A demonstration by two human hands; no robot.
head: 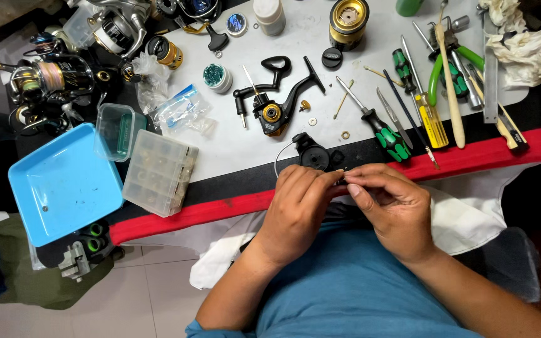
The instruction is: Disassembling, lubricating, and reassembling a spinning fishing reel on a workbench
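where the two hands meet at the table's near edge, a black rotor with a wire bail (pixel 311 152) sits just beyond the fingertips, and the left hand (pixel 295 209) is nearer it. left and right hand (pixel 391 209) each pinch a tiny part (pixel 341 178), too small to identify, between them.

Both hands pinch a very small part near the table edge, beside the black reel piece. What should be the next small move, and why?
Probably move both hands forward over the white mat before going on. The left hand and right hand pinch the tiny part at the table's red edge, above the lap, where a drop could lose it. The black rotor piece lies just ahead.
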